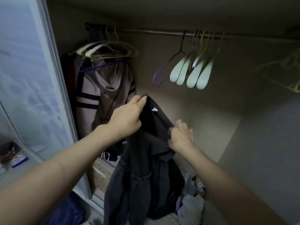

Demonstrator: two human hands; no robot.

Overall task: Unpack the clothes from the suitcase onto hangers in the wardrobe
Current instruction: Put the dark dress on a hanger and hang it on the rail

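Head view: the left hand [125,117] has its fingers [140,99] pinched on the top edge of a dark grey fabric garment [142,168], and the right hand [180,137] grips the same edge lower, fingers curled. The garment hangs below the metal wardrobe rail [154,31]. Pale green plastic hangers [193,73] and a purple wire hanger [164,70] hang from that rail; a mauve striped top [107,91] hangs at its left end.

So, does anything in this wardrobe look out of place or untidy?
Yes. Loose clothes lie crumpled in a heap on the wardrobe floor instead of hanging, while several empty hangers wait on the rail. Both hands hold the dark garment.
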